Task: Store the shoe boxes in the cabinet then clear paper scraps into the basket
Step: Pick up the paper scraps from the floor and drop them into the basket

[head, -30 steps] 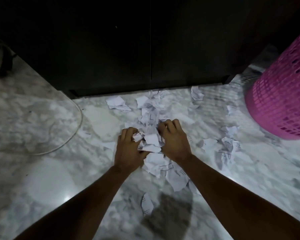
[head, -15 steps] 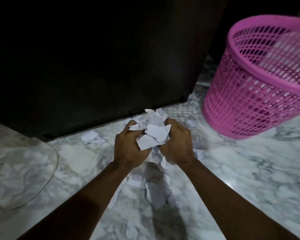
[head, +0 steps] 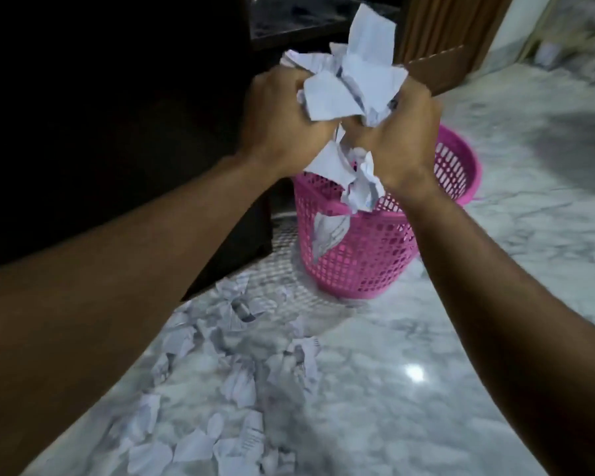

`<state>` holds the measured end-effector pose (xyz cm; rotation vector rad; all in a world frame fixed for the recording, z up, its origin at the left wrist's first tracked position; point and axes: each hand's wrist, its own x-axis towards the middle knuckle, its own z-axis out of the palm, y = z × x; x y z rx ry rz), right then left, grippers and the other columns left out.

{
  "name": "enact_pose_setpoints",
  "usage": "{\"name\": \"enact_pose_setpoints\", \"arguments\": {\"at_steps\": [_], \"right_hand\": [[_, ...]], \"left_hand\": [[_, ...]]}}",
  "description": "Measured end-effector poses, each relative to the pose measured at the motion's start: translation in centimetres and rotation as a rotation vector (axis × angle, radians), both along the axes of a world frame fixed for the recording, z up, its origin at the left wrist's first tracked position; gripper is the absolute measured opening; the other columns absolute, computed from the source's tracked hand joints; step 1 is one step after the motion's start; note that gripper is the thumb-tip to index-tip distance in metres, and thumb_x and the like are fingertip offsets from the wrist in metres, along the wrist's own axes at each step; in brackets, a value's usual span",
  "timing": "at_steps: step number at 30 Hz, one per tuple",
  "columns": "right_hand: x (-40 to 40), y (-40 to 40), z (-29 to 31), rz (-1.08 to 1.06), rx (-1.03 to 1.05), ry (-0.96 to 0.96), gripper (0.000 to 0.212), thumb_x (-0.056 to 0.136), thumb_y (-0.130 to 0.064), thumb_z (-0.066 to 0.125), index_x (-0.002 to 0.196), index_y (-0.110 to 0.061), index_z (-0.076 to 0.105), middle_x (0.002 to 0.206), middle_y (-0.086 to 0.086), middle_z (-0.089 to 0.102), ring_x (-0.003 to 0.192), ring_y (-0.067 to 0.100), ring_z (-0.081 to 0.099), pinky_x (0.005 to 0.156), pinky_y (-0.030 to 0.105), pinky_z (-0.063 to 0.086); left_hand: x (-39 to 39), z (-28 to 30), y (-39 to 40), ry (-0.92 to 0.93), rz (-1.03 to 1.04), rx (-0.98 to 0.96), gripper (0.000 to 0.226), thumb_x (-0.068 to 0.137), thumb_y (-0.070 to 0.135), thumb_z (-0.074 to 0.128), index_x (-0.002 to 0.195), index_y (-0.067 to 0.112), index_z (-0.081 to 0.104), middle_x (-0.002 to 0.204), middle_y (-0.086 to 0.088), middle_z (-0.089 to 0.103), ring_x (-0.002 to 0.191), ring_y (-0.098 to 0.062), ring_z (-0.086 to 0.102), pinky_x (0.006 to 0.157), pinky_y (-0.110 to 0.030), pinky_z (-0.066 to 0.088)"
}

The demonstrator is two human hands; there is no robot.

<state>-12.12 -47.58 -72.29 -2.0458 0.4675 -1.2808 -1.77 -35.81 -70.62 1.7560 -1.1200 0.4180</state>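
I hold a bundle of paper scraps (head: 354,84) pressed between my left hand (head: 282,121) and my right hand (head: 395,139), raised above the pink basket (head: 368,255), because loose torn pieces would slip from one hand alone; squeezing them from both sides keeps them together. Both hands are clenched, fingers curled round the wad, with a tall piece sticking up above my knuckles and a crumpled tail hanging out below my wrists. One scrap (head: 327,235) shows in front of the basket's near wall, and I cannot tell whether it is falling or caught there. The basket stands on the marble floor (head: 461,372) just beside the corner of the dark cabinet (head: 100,115), whose doors look closed. I see no shoe boxes, so I judge that part done. Many more scraps (head: 241,372) lie scattered on the floor along the cabinet's front edge, so several handfuls are left. Next I would judge it right to let go only once the bundle is squarely over the basket's rim.
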Motion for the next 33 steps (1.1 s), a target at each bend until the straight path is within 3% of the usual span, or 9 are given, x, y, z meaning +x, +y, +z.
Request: {"name": "enact_pose_setpoints", "arguments": {"at_steps": [5, 7, 10, 12, 15, 18, 25, 29, 33], "right_hand": [[0.2, -7.5, -1.5, -0.121, 0.04, 0.192, 0.04, 0.081, -0.031, 0.072, 0.117, -0.013, 0.076, 0.115, -0.002, 0.079, 0.1, 0.001, 0.067, 0.075, 0.014, 0.048], [0.3, -9.8, -3.6, -0.118, 0.024, 0.533, 0.038, 0.09, -0.029, 0.07, 0.124, -0.012, 0.072, 0.118, 0.004, 0.076, 0.109, 0.016, 0.068, 0.082, 0.024, 0.047], [0.1, -11.0, -5.2, -0.001, 0.067, 1.173, 0.037, 0.092, -0.029, 0.074, 0.119, -0.004, 0.07, 0.094, 0.006, 0.066, 0.094, 0.029, 0.061, 0.082, 0.035, 0.045], [-0.2, -10.7, -4.8, 0.051, 0.081, 1.337, 0.039, 0.085, -0.037, 0.082, 0.113, -0.015, 0.067, 0.099, 0.005, 0.061, 0.1, 0.029, 0.058, 0.091, 0.039, 0.047], [0.3, -11.1, -4.8, 0.028, 0.033, 1.258, 0.055, 0.081, -0.032, 0.086, 0.13, -0.018, 0.066, 0.119, 0.008, 0.067, 0.118, 0.032, 0.06, 0.109, 0.045, 0.045], [1.2, -11.7, -5.2, -0.075, -0.03, 1.175, 0.047, 0.084, -0.031, 0.082, 0.127, -0.015, 0.068, 0.114, 0.011, 0.069, 0.099, 0.03, 0.059, 0.097, 0.041, 0.048], [0.9, -9.5, -4.1, -0.145, -0.232, 1.07, 0.026, 0.094, -0.029, 0.069, 0.116, -0.014, 0.07, 0.103, 0.01, 0.073, 0.083, 0.027, 0.062, 0.079, 0.036, 0.05], [-1.9, -3.9, -2.4, -0.15, -0.346, 0.619, 0.037, 0.094, -0.038, 0.062, 0.118, -0.013, 0.073, 0.118, 0.012, 0.075, 0.11, 0.029, 0.07, 0.095, 0.034, 0.052], [-4.6, 4.0, -4.9, -0.018, -0.386, 0.302, 0.053, 0.098, -0.049, 0.055, 0.129, -0.008, 0.066, 0.131, 0.012, 0.068, 0.124, 0.029, 0.063, 0.107, 0.038, 0.046]], "left_hand": [[-0.1, -1.1, -8.1, 0.2, -0.008, 0.241, 0.019, 0.082, 0.036, 0.068, 0.092, 0.022, 0.076, 0.082, 0.011, 0.071, 0.079, -0.009, 0.07, 0.056, -0.021, 0.045], [0.7, -2.7, -10.0, 0.236, -0.032, 0.58, 0.042, 0.082, 0.05, 0.07, 0.115, 0.025, 0.073, 0.102, 0.008, 0.071, 0.093, -0.016, 0.069, 0.071, -0.024, 0.049], [1.4, -3.7, -11.0, 0.087, -0.012, 1.207, 0.104, 0.047, 0.08, 0.069, 0.135, 0.026, 0.058, 0.127, 0.003, 0.063, 0.108, -0.027, 0.063, 0.091, -0.038, 0.054], [1.8, -4.0, -11.2, 0.028, 0.048, 1.282, 0.102, 0.055, 0.08, 0.074, 0.137, 0.021, 0.056, 0.129, -0.002, 0.062, 0.11, -0.03, 0.062, 0.095, -0.045, 0.054], [1.6, -3.8, -11.5, -0.055, 0.012, 1.127, 0.071, 0.083, 0.056, 0.075, 0.138, 0.015, 0.057, 0.133, -0.009, 0.062, 0.119, -0.03, 0.061, 0.101, -0.044, 0.051], [1.0, -3.2, -11.5, -0.074, -0.088, 0.857, 0.043, 0.089, 0.037, 0.075, 0.127, 0.019, 0.066, 0.139, -0.007, 0.056, 0.127, -0.024, 0.055, 0.096, -0.03, 0.042], [0.2, -2.3, -8.3, -0.03, -0.137, 0.45, 0.032, 0.088, 0.032, 0.075, 0.118, 0.021, 0.068, 0.12, 0.002, 0.051, 0.111, -0.009, 0.053, 0.08, -0.008, 0.039], [-0.8, -3.5, -1.7, 0.059, -0.14, 0.186, 0.031, 0.086, 0.022, 0.066, 0.116, 0.012, 0.068, 0.107, 0.014, 0.059, 0.093, 0.014, 0.052, 0.08, 0.002, 0.04], [-2.8, -8.4, 7.1, 0.064, 0.007, -0.01, 0.027, 0.085, 0.016, 0.066, 0.106, -0.001, 0.068, 0.099, -0.002, 0.066, 0.083, 0.007, 0.052, 0.079, 0.001, 0.039]]}}
